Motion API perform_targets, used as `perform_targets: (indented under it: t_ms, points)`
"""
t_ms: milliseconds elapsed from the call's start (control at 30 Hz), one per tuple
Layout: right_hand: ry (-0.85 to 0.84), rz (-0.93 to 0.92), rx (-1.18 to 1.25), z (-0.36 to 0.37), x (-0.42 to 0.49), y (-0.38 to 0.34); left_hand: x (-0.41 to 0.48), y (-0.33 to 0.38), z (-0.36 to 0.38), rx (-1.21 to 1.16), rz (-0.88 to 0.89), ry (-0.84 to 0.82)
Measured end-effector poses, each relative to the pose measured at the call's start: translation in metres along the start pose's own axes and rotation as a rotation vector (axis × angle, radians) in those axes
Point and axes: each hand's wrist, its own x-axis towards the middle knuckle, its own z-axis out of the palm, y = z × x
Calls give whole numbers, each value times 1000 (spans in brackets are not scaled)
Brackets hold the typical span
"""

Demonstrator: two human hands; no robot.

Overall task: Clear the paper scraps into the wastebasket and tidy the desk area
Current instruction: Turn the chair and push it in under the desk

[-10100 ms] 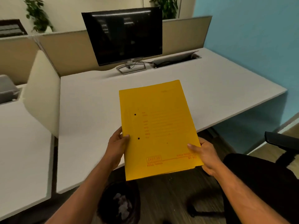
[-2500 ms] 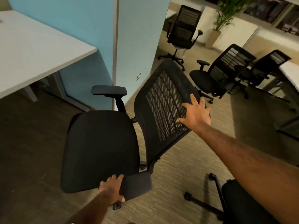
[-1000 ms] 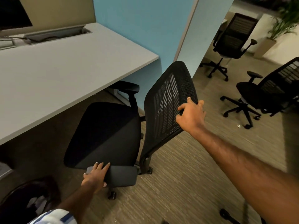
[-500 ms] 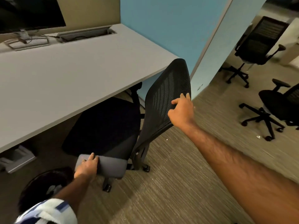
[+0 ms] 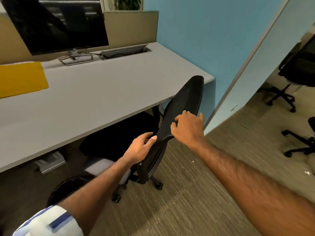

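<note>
A black mesh office chair stands with its seat under the grey desk, its backrest leaning out past the desk's front edge. My right hand grips the right side of the backrest. My left hand holds the backrest's lower left edge. A yellow folder lies flat at the desk's left. The black wastebasket stands on the floor under the desk's front edge, partly hidden by my left forearm.
A dark monitor stands at the back of the desk beside a cable tray. A blue partition closes the right side. Other black chairs stand on the carpet to the right. Small scraps lie on the floor.
The chair has rolled further under the desk. My left hand left the near armrest and moved up to the backrest's lower edge. The view swung left, bringing the yellow folder into sight.
</note>
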Motion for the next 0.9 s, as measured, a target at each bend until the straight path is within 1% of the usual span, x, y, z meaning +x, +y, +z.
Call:
perform_targets:
  t_ms: [67, 100, 167, 233, 333, 400, 433, 500, 600, 767, 833, 900]
  points:
    - [72, -82, -43, -8, 2, 1, -4, 30, 2, -76, 58, -14]
    - [73, -119, -47, -12, 6, 3, -6, 42, 3, -84, 85, -30]
    - [29, -191, -13, -19, 15, 8, -11, 60, 6, -70, 118, -57]
    - [-6, -309, 19, -24, 28, 18, -12, 75, 10, 0, 119, -42]
    - [-42, -499, 123, -30, 46, 38, -10, 96, 20, 116, 91, 51]
    - [-103, -562, 249, -28, 62, 53, -8, 102, 24, 171, 63, 113]
    - [-144, -584, 280, -26, 71, 61, -7, 103, 24, 181, 53, 116]
    - [-173, -647, 246, -18, 90, 77, -8, 102, 22, 175, 38, 71]
    - [-194, -674, 234, -5, 113, 101, -11, 103, 14, 197, 5, 16]
    - [-171, -692, 237, 6, 135, 123, -19, 105, -4, 231, -75, -75]
    - [-164, -696, 189, 7, 140, 127, -27, 104, -13, 285, -81, -67]
    - [-170, -680, 148, 9, 144, 130, -37, 101, -21, 353, -27, -21]
